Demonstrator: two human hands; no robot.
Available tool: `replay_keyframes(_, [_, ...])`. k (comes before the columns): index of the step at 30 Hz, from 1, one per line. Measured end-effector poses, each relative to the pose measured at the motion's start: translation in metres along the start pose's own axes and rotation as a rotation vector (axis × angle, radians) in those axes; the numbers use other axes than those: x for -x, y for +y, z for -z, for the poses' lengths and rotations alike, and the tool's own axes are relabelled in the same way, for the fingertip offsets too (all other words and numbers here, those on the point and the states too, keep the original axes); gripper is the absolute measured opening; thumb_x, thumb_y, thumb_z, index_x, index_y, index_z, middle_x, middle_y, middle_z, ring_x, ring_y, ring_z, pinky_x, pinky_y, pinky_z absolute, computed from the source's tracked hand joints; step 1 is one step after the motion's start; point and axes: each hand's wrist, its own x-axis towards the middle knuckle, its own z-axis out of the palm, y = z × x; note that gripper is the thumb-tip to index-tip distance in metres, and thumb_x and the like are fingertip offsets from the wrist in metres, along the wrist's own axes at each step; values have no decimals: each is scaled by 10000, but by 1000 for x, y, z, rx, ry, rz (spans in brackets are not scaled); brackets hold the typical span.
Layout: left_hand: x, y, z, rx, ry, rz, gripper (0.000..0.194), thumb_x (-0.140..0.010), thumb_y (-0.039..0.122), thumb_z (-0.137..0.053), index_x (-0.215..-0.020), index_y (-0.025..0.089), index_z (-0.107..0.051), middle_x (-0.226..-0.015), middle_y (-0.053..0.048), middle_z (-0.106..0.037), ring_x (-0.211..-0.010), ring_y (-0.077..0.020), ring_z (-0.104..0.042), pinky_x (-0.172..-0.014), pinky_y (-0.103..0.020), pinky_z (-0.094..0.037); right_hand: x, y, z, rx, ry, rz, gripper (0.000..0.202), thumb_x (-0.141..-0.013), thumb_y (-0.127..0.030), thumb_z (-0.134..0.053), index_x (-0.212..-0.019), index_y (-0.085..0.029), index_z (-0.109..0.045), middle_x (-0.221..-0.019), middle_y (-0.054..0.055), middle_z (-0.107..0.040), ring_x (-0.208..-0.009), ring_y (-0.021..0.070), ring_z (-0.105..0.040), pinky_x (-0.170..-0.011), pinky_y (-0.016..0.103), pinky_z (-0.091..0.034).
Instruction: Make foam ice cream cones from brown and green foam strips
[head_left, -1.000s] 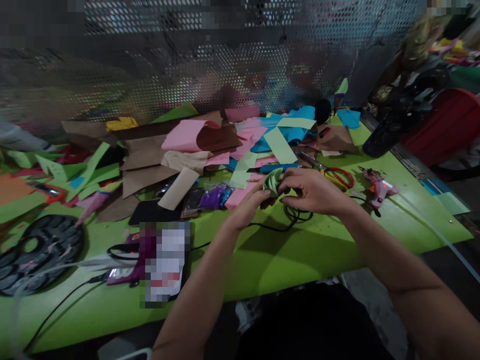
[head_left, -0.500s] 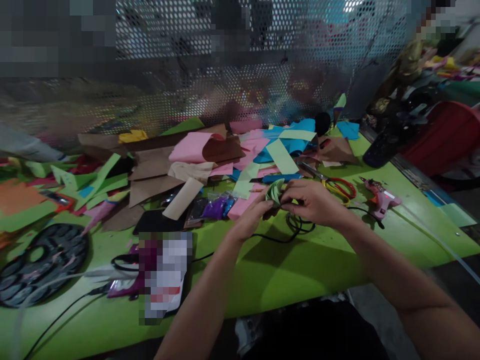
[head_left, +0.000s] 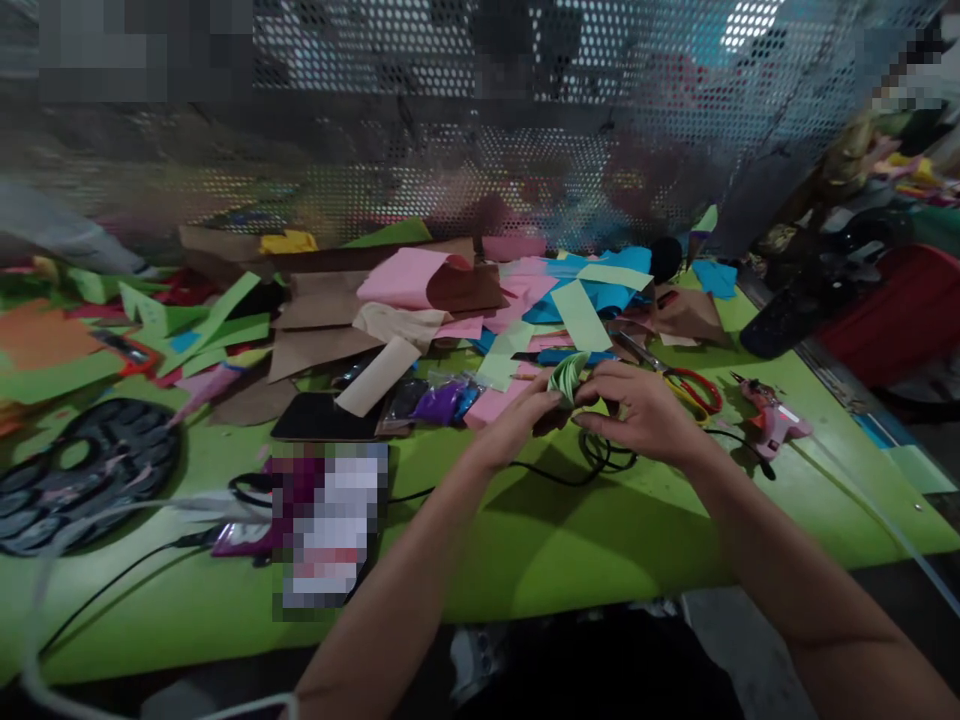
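Observation:
A small green folded piece [head_left: 568, 378], layered like a fan, is held upright above the green table [head_left: 555, 545]. My left hand [head_left: 525, 420] grips its lower left side, fingers pressed together. Close against its right side is my right hand [head_left: 637, 408], with thumb and fingers curled; whether the fingertips pinch the piece is too small to tell. Just below the hands lies a coiled black cable [head_left: 604, 452]. Scissors with red and yellow handles [head_left: 694, 390] rest to the right of my right hand.
A pink glue gun [head_left: 776, 420] lies at the right. Behind the hands are pink paper [head_left: 401, 278], brown sheets [head_left: 319, 300] and pale green strips [head_left: 581, 315]. At the left stand a dark round tray [head_left: 142, 470] and a black phone [head_left: 319, 417]. A perforated metal panel [head_left: 480, 150] backs the table.
The view has shifted, so most table objects appear farther right. My right hand's fingers are slightly more spread beside the green piece, which my left hand still holds.

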Motion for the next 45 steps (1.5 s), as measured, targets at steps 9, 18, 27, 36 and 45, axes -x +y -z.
replay_keyframes(9, [0, 4, -4, 43, -8, 35, 445, -760, 470, -620, -1121, 218, -558, -744, 54, -462, -609, -83, -424, -570, -222, -278, 0, -4, -4, -12, 59, -28, 94, -912, -142, -642, -860, -189, -704, -806, 38, -681, -735, 155, -637, -672, 263, -490])
replay_keyframes(18, [-1, 3, -3, -16, -36, -5, 362, -828, 513, -627, -1015, 222, -516, -715, 65, -432, -580, -76, -379, -581, -223, -304, 1, -6, -4, -11, 89, -15, 132, -893, -110, -622, -832, -187, -711, -746, 21, -677, -668, 135, -627, -633, 241, -476])
replay_keyframes(27, [2, 5, -7, -86, -10, -65, 383, -854, 549, -659, -988, 208, -548, -714, 54, -443, -596, -81, -396, -556, -237, -284, 0, -7, -5, 14, 82, -26, 139, -868, -95, -613, -806, -182, -701, -718, 11, -650, -640, 125, -593, -594, 227, -440])
replay_keyframes(36, [2, 4, -9, -84, 43, -50, 412, -851, 566, -650, -1010, 189, -600, -686, 42, -467, -614, -95, -408, -566, -252, -269, 2, -9, -8, 59, 124, -27, 123, -874, -107, -613, -835, -197, -688, -768, 30, -711, -677, 147, -646, -640, 247, -489])
replay_keyframes(45, [1, 4, -11, 24, 57, 6, 431, -799, 564, -683, -971, 187, -565, -684, 51, -443, -582, -78, -387, -562, -238, -255, 4, -10, -11, 106, 131, -46, 138, -876, -121, -611, -841, -226, -694, -820, 37, -739, -729, 163, -677, -674, 269, -519])
